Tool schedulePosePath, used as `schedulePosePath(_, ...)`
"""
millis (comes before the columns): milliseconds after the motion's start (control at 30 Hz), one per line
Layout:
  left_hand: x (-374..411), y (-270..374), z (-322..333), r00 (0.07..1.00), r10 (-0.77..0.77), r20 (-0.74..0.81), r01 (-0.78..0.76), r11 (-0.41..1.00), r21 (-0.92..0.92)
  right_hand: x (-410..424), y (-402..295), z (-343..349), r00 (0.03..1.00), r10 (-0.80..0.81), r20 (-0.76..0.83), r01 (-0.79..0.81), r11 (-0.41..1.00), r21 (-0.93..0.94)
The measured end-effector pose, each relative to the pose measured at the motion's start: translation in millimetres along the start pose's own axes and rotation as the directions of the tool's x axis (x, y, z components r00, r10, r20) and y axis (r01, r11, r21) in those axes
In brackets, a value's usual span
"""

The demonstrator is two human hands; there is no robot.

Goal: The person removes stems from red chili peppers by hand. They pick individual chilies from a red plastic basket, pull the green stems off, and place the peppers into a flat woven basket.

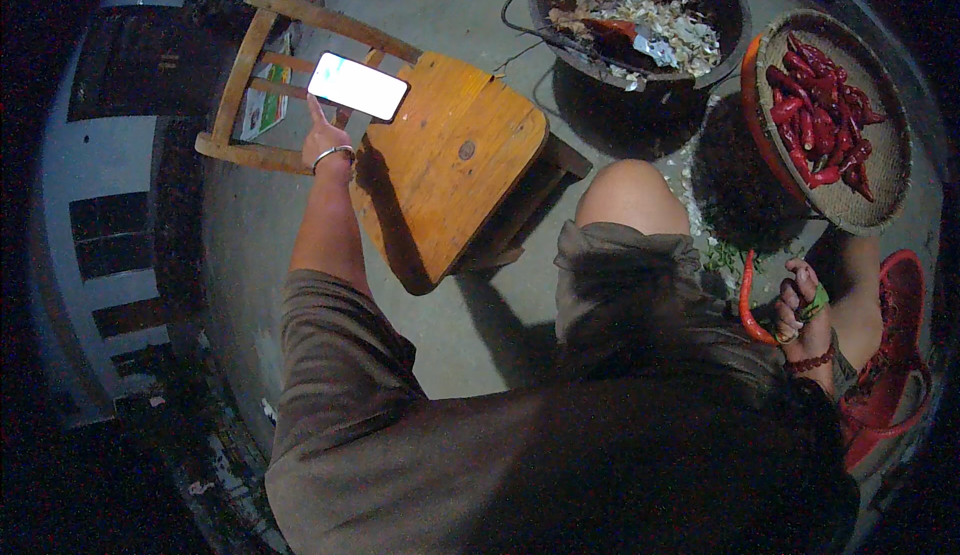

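Observation:
My left hand (327,138), with a metal bangle at the wrist, holds a smartphone (358,86) by its near left end. The phone's screen glows white, and most of the fingers are hidden beneath it. It is above a wooden chair (465,116), between the seat and the slatted backrest. At the right, near my thigh, my right hand (804,315) wears a beaded bracelet and has its fingers curled. A long red chili pepper (746,300) sticks out from it, stem end at the fingers. A piece of green leaf (814,302) also shows in that hand.
A round woven bamboo tray (889,157) bears a heap of red chili peppers (819,112). Beside it stands a dark wire-handled pot (733,26) with papery peelings (675,26) inside. A red plastic basket (904,285) lies far right. Green scraps (724,258) litter the concrete floor.

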State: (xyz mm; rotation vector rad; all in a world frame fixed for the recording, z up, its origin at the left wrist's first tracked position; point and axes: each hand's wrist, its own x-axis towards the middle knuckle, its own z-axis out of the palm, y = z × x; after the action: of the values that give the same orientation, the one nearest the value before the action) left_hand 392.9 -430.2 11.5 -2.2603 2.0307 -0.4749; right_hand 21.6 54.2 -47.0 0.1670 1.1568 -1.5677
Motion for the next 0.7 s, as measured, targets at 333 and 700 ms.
schedulePosePath(333, 3, 5, 1, 0.999, 0.035, -0.026, -0.034, 0.998, 0.056, 0, 0, 1, 1.000, -0.003, 0.008, 0.003, 1.000, 0.020)
schedulePosePath(700, 9, 4, 4, 0.998, 0.069, -0.013, -0.067, 0.994, 0.084, 2, -1, 2, 1.000, -0.001, -0.004, 0.001, 1.000, -0.016)
